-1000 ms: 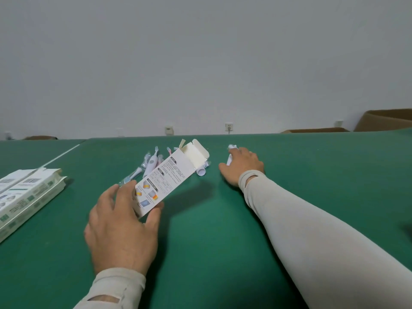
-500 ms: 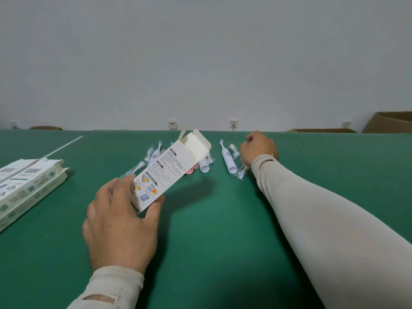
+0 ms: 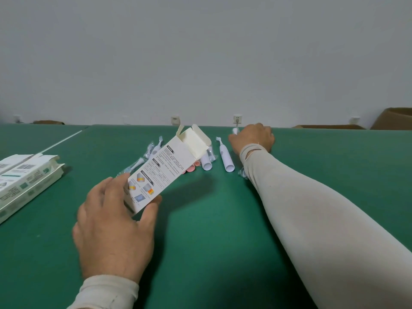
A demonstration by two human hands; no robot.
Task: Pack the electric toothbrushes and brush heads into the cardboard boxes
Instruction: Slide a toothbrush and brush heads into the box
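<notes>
On the green table (image 3: 223, 230), as I read it from my remote seat:

Left hand (image 3: 113, 228): at about 7 o'clock from the table's middle; fingers and thumb clamp the lower end of a white box (image 3: 162, 172).
Box: tilted, open end pointing toward 1 o'clock, flaps spread, lifted off the cloth.
Right hand (image 3: 253, 138): far out at 12 to 1 o'clock, fingers curled over something white (image 3: 235, 130); I cannot tell how firm the hold is.
Toothbrush (image 3: 225, 158): white, lying flat just at 9 o'clock of the right wrist, bristles away from me.
Second handle (image 3: 206, 163): beside it, partly behind the box flap, with pink pieces (image 3: 190, 168) touching.
Heads (image 3: 153, 150): wrapped, scattered at 11 o'clock of the left hand.
Stack (image 3: 26, 181): more boxes lying at the 9 o'clock edge.
</notes>
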